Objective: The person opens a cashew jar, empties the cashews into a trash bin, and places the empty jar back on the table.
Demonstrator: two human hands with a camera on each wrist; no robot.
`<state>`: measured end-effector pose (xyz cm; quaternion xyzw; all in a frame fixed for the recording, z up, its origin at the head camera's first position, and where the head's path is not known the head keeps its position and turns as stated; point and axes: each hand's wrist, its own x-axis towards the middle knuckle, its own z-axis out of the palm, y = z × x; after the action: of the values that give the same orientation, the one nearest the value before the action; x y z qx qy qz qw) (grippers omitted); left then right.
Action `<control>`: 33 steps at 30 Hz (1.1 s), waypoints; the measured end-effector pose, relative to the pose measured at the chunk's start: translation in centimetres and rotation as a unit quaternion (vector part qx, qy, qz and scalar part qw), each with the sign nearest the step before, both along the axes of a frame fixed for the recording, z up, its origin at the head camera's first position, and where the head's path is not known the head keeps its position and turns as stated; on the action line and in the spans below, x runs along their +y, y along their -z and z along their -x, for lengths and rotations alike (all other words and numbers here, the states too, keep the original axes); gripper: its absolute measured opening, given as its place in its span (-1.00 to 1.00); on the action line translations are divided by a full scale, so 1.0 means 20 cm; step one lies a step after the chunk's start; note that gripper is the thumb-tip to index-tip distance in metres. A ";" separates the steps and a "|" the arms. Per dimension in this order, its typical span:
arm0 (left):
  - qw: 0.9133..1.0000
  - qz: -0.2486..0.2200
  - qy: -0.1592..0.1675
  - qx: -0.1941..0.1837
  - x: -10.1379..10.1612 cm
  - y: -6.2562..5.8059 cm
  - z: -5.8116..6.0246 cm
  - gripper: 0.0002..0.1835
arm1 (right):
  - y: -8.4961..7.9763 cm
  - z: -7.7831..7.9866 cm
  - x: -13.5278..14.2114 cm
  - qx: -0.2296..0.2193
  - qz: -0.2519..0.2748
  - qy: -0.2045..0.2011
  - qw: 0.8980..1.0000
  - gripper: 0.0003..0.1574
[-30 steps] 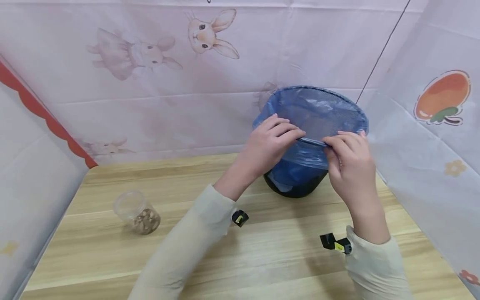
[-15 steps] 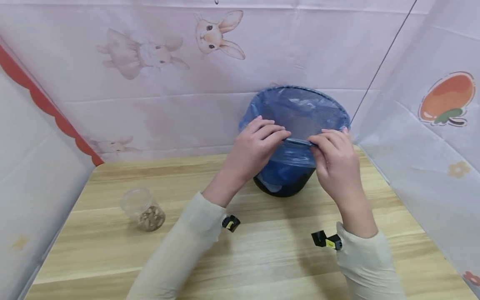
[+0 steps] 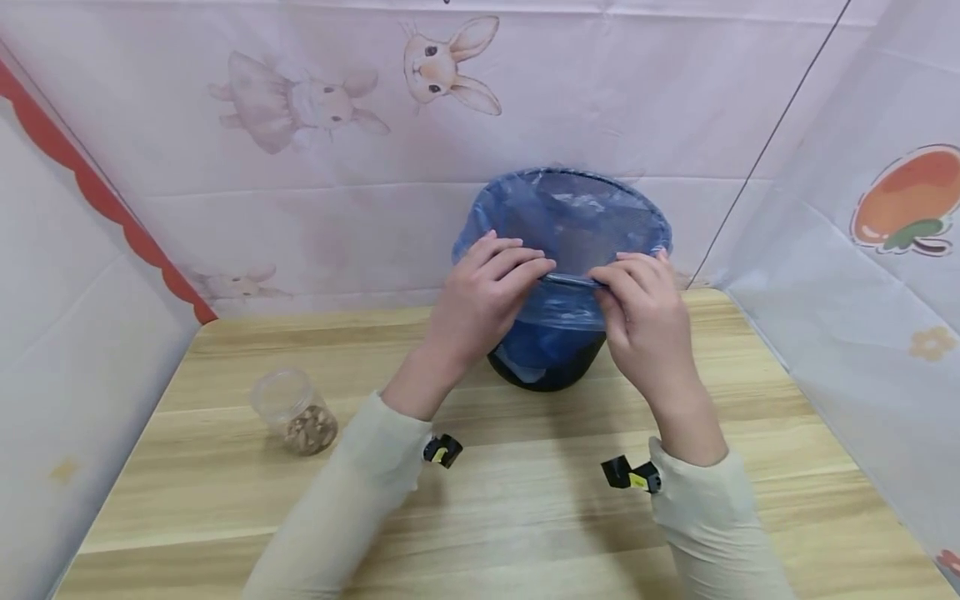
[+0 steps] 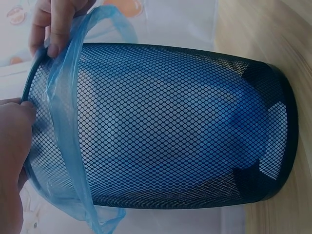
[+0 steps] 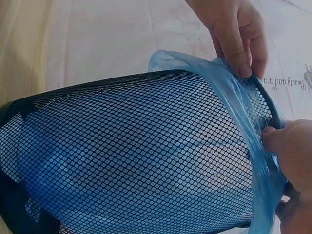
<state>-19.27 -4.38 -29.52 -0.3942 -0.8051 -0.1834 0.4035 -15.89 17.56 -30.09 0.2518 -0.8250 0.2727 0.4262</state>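
Bin (image 3: pixel 551 380) and bag (image 3: pixel 564 311), in the head view, have moved together nearer the jar (image 3: pixel 303 423), which is left of the bin; the left hand (image 3: pixel 480 292) and right hand (image 3: pixel 651 321) pinch the bin's near rim (image 3: pixel 573 281), as before. In the left wrist view, the bag's hem (image 4: pixel 67 136) hangs outside the bin. In the right wrist view, 2 thumbs (image 5: pixel 271 138) press the rim, so the bag is likely secure.

In the right wrist view, the pale wall cloth (image 5: pixel 107 39) bears the printed words "Beauty and", the next unclear; the yellow label (image 3: pixel 638 482) by the right sleeve (image 3: pixel 708 504) is illegible.
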 end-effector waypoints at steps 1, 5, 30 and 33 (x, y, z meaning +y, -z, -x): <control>1.000 -0.002 -0.001 0.000 -0.01 0.00 0.00 -0.74 | 0.00 0.00 -0.01 -0.001 0.000 -0.002 1.000 -0.84; 1.000 -0.006 -0.004 0.000 -0.03 0.00 0.00 -0.75 | 0.00 0.01 -0.03 -0.005 -0.004 -0.011 1.000 -0.83; 1.000 -0.020 -0.013 -0.011 -0.17 0.01 -0.02 -0.76 | 0.00 0.04 -0.16 -0.013 -0.014 -0.037 0.999 -0.80; 1.000 -0.022 -0.015 -0.011 -0.18 0.01 -0.02 -0.76 | 0.00 0.04 -0.17 -0.011 -0.018 -0.039 0.999 -0.80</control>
<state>-18.78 -8.07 -29.68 -0.3711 -0.8109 -0.1994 0.4061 -16.75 14.10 -30.13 0.2884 -0.8239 0.2772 0.4016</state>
